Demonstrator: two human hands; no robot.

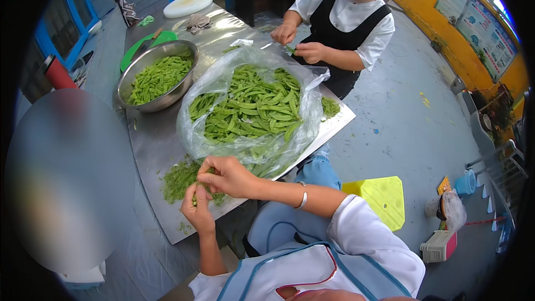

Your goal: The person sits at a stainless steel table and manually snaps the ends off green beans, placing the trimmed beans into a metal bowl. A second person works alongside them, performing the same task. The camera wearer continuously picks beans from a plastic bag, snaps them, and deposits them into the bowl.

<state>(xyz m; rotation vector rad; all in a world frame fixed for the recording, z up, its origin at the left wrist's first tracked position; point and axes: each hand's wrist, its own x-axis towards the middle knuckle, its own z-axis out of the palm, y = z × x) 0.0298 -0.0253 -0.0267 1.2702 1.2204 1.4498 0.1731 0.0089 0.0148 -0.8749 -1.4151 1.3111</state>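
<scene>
Over a pile of green trimmings (180, 182) at the near corner of the metal table, my left hand (199, 209) and my right hand (232, 175) meet, fingers pinched on green pea pods. The pods are mostly hidden by the fingers. Just beyond my hands lies an open clear plastic bag (190, 133) full of flat green pea pods (250, 104). Farther left, a steel bowl (155, 108) holds many more pods (161, 77). Across the table a person in a black apron (330, 29) holds a green pod in both hands.
Behind the bowl lies a green board (169, 36) with a knife on it. A round white cutting board (188, 5) and a crumpled cloth (198, 23) are at the far end. More trimmings (330, 107) lie by the right edge. A yellow stool (378, 200) stands on the floor at right.
</scene>
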